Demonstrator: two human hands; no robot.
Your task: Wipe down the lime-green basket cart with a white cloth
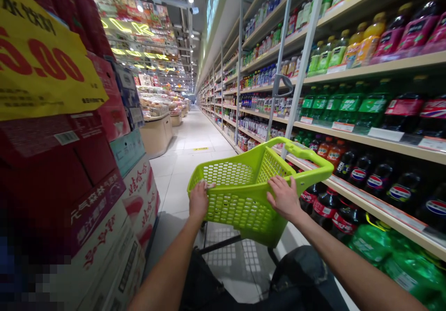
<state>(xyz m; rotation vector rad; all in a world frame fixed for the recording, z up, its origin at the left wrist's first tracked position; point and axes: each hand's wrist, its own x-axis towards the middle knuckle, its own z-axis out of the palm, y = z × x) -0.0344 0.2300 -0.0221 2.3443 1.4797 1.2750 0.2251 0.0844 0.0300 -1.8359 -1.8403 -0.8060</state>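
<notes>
A lime-green plastic shopping cart (240, 204) with perforated basket walls stands sideways in front of my knees. My left hand (198, 200) is closed at the basket's rim near its left end. A small crumpled whitish cloth or tissue (209, 185) pokes out from under its fingers, against the rim. Farther right, my right hand (284, 198) grips the near rim close to the handle (306, 155), fingers bent over the edge and thumb apart. Nothing shows inside the visible part of the basket.
Shelves of drink bottles (358, 99) line the right side, with large green bottles (372, 243) low beside my right arm. Stacked drink cartons (139, 185) and a yellow price sign (49, 64) rise close on my left. A tiled aisle (205, 132) runs ahead past display counters (155, 134).
</notes>
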